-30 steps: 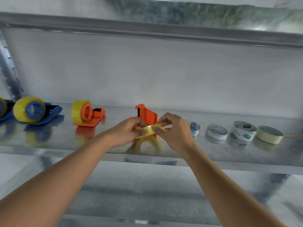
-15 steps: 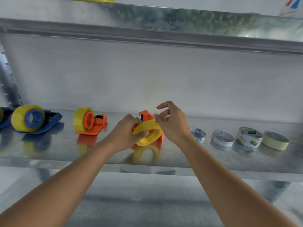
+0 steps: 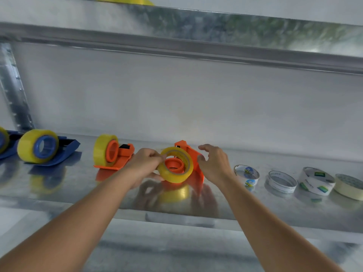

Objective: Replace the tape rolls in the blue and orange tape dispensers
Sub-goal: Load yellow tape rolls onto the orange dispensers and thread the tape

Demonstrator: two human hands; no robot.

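A thin yellow tape roll (image 3: 175, 178) sits tilted around the hub of an orange dispenser (image 3: 197, 165) at the middle of the metal shelf (image 3: 78, 185). My left hand (image 3: 144, 163) pinches the roll's left rim. My right hand (image 3: 215, 164) is just right of the dispenser, fingers apart and curled, thumb by the dispenser's side, off the roll. Further left stand a second orange dispenser (image 3: 121, 156) with a full yellow roll and a blue dispenser (image 3: 64, 152) with a full yellow roll. Another blue dispenser (image 3: 7, 146) is cut off at the left edge.
Right of my hands lie two thin white tape cores (image 3: 246, 173) (image 3: 280, 181), a wider white roll (image 3: 316, 181) and a cream masking tape roll (image 3: 349, 186). An upper shelf (image 3: 176, 40) overhangs closely; a perforated upright (image 3: 13, 89) stands at the left.
The yellow roll went from flat between both hands to upright and down over the orange dispenser's hub. My right hand let go of it and drew off to the right.
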